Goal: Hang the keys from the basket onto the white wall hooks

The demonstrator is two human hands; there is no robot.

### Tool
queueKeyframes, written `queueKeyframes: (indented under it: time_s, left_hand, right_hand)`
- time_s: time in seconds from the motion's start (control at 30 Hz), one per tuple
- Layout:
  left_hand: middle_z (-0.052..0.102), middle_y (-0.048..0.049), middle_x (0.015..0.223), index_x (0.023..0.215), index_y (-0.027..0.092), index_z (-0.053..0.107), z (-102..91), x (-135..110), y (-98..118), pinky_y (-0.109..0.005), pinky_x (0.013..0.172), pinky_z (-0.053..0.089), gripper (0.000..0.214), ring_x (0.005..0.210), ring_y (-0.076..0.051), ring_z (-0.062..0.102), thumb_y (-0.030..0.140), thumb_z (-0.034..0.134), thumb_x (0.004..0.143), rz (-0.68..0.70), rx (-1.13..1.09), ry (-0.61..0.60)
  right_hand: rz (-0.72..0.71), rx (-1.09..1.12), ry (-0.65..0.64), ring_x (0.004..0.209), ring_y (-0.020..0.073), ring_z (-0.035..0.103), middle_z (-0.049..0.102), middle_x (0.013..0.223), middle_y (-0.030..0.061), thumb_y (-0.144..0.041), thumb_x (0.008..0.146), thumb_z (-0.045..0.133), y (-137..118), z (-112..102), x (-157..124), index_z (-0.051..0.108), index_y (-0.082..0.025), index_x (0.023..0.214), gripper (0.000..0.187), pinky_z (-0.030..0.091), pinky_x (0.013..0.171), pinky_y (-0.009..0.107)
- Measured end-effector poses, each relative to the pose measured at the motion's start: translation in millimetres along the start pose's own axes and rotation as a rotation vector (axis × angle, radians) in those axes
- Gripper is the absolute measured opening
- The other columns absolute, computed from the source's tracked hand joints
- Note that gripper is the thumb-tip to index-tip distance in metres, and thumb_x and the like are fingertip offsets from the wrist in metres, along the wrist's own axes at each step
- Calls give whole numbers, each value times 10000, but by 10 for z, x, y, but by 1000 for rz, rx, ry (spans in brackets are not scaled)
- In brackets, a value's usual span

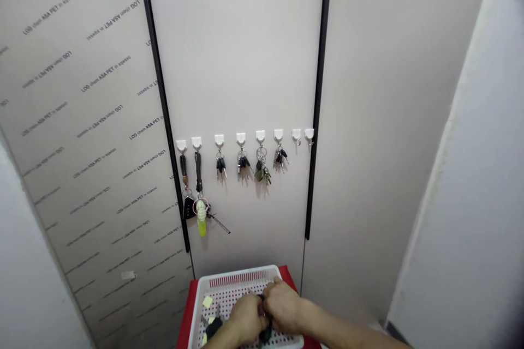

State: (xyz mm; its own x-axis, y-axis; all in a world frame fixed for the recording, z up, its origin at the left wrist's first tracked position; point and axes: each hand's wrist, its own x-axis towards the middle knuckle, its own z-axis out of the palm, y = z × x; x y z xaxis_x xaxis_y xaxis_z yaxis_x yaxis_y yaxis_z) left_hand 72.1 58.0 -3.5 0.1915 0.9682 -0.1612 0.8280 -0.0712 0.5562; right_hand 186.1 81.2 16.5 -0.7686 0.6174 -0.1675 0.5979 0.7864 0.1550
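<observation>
My left hand [245, 317] and right hand [283, 305] are together at the near edge of view, fingers curled inward and closed around a dark object [266, 332]. The hands hide most of it, so I cannot confirm its type or how firmly each hand grips it. It lies above a white plastic tray [233, 274] with a ribbed, slotted far wall and a perforated floor. The tray sits on a red surface [192, 311]. Inside it, left of my hands, are a small yellow square [207, 301] and a black rounded item [213, 328].

Far from my hands, a row of eight white hooks [240, 138] runs across a smooth pale panel [237, 49] between two black vertical strips [317, 98]. Six hooks carry keys; the metal key bunch [262, 172] is typical. The second hook from the left holds a black strap [198, 172] ending in a ribbed yellow-green fob [201, 218]. The left panel [82, 92] bears repeated printed lettering.
</observation>
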Motion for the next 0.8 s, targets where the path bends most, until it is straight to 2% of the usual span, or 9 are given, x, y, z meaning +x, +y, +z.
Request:
queueKeyframes:
  time_s: [0.1,0.2,0.27,0.37,0.43,0.53,0.63,0.7,0.8]
  left_hand:
    - [516,-1,545,609,109,562,-109,63,-46,-193,488,300,188,534,-98,423,147,381,573,5,-158,49]
    - [441,27,477,591,93,547,-376,82,-1,-173,469,286,181,481,-66,362,166,382,598,65,-372,79]
    - [415,40,458,586,96,547,-590,69,93,-169,463,282,176,462,-57,339,199,405,597,129,-432,63]
    - [415,49,442,577,106,554,-880,46,308,-171,464,285,146,453,-55,338,196,440,570,207,-416,72]
    - [420,52,435,571,109,548,-1038,57,480,-171,455,289,121,443,-54,343,180,450,559,228,-437,116]
    - [423,53,443,590,114,521,-1250,143,774,-169,436,300,94,423,-50,351,177,455,563,264,-556,235]
    - [463,37,507,625,124,500,-1473,269,1119,-169,472,338,81,467,-53,402,169,463,570,388,-630,414]
    - [500,18,576,651,129,502,-1615,323,1353,-170,515,359,92,524,-59,438,146,469,567,479,-591,506]
    - [531,4,656,725,144,512,-1756,322,1607,-174,541,371,166,552,-60,458,121,466,568,570,-447,537]
  right_hand:
    - [64,259,127,692,163,501,576,725,71,-130,542,423,24,-45,-61,561,-128,695,206,364,652,260]
    - [173,609,394,683,105,487,552,786,33,-118,593,363,86,-181,-114,500,-150,827,274,367,608,191]
    - [160,749,521,724,98,475,537,825,30,-149,616,379,144,-312,-125,486,-150,853,260,357,649,190]
    - [133,873,532,655,102,474,542,680,11,-223,634,413,255,-524,-125,525,-138,688,151,360,614,203]
    - [176,984,520,540,86,454,504,537,-13,-269,649,409,346,-677,-145,506,-129,588,181,359,537,199]
    - [217,1178,622,469,64,429,478,481,-30,-310,656,408,509,-985,-229,486,-124,581,215,356,494,191]
    - [299,1260,822,412,50,410,459,431,-40,-311,641,430,722,-1409,-337,484,-119,577,210,355,452,183]
    - [362,1273,983,387,43,401,448,413,-46,-296,619,459,899,-1706,-391,493,-114,588,187,360,430,178]
    - [401,1285,1204,386,40,416,447,419,-50,-264,596,489,1201,-2068,-430,502,-113,615,153,386,426,179]
